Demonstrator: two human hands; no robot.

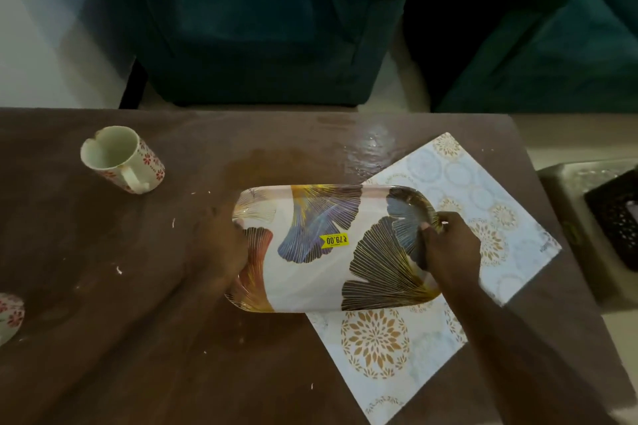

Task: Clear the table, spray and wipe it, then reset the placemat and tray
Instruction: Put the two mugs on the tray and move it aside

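A white tray (310, 272) with blue, orange and dark leaf prints and a yellow price sticker sits in the middle of the brown table (138, 338). My left hand (224, 248) grips its left end and my right hand (448, 248) grips its right end. The tray's right part overlaps a pale blue placemat (490, 197) with gold medallions, which lies at an angle on the table's right side. A white mug (121, 157) with red flowers lies tipped at the far left. Small white crumbs are scattered over the table.
Part of a second red-flowered cup (10, 314) shows at the left edge. Dark teal armchairs (259, 28) stand behind the table. A grey stand with a black basket (614, 217) is at the right. A shiny wet patch (373, 145) lies near the far edge.
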